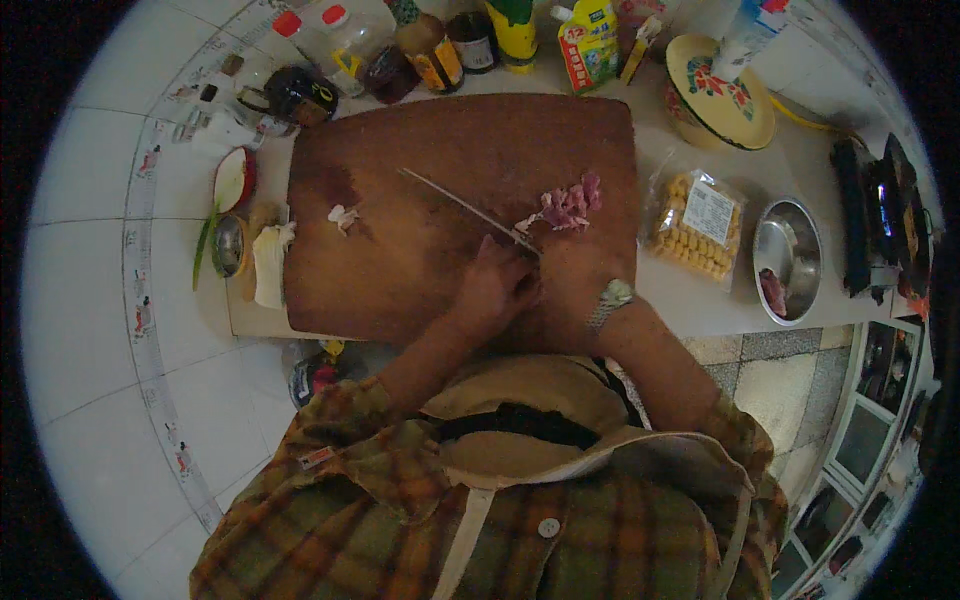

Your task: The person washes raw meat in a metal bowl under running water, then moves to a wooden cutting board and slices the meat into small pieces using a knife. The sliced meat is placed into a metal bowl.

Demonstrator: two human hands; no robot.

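My right hand [574, 274] grips a kitchen knife [469, 210] near the right side of a wooden cutting board [450, 135]. The blade, seen nearly edge-on, slants away to the upper left. Close beside it is my left hand [495, 285], fingers curled near the handle end; whatever lies under them is hidden. Just beyond my right hand lies a small heap of cut raw meat [566, 206], pink with pale bits. Farther left on the board rests a small whitish scrap [343, 218].
Bottles and a yellow pouch [589, 49] line the back. To the right stand an enamel bowl [675, 112], bagged yellow food pieces [686, 232], a steel bowl [787, 225] holding raw meat [773, 292], and a stove [862, 217]. A cut red-skinned vegetable [235, 180] and green stalk [199, 251] sit left.
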